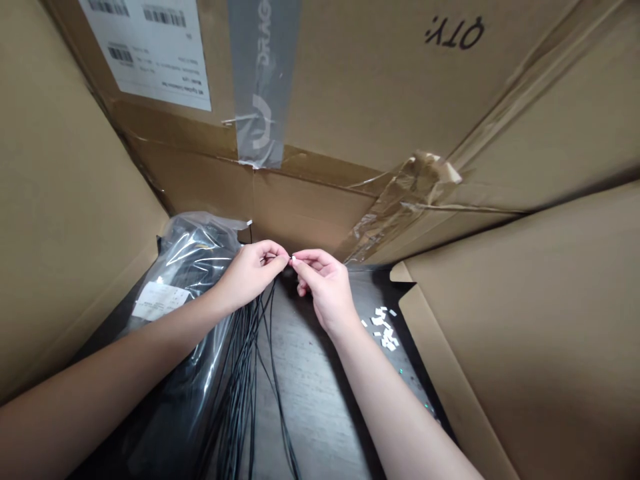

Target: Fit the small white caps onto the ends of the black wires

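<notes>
The left hand [247, 277] pinches black cables [247, 373] near their ends, the long strands trailing toward the wearer across a dark tabletop [310, 407]. The nearly closed right hand [323, 290] pinches a small white piece [293, 258] just beside them (contact is too small to confirm). Loose white pieces [384, 330] lie right; a clear plastic bag [193, 250] holding dark contents lies left, between cardboard flaps [500, 373].
</notes>
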A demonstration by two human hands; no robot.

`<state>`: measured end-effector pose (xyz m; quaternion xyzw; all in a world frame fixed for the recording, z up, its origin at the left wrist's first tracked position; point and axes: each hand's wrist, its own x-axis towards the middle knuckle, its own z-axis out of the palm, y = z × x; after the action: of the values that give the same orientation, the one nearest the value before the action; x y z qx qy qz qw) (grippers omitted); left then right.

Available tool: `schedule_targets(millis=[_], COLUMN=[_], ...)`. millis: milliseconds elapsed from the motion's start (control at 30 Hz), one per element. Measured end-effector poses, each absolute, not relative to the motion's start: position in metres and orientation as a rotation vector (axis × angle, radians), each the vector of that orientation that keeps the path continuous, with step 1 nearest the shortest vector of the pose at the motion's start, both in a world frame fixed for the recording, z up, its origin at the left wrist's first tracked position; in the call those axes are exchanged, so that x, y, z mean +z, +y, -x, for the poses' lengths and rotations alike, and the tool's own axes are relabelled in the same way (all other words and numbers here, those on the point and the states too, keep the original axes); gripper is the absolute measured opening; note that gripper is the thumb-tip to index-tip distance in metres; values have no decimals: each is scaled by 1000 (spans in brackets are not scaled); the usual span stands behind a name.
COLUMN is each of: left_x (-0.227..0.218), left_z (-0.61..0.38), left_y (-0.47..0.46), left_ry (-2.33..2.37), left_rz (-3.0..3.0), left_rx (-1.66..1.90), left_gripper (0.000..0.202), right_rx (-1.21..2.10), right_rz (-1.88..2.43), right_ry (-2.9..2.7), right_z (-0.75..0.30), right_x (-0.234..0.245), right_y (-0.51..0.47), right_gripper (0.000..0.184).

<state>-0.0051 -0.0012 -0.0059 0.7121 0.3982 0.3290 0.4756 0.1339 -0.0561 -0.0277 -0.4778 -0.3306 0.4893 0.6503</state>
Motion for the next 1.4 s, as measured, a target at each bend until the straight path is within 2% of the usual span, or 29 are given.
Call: schedule_targets(millis=[1400], left_x=[-5], left_z=[7], left_y=[-7], left_ry=[1052], left_rz=[-1883], left_rx=[847], left_gripper=[17], right_rx=[1002], right_rz=[1150], right_ry=[-777], right_z=[-131], right_x=[-33], right_y=[-59], right_gripper=[20])
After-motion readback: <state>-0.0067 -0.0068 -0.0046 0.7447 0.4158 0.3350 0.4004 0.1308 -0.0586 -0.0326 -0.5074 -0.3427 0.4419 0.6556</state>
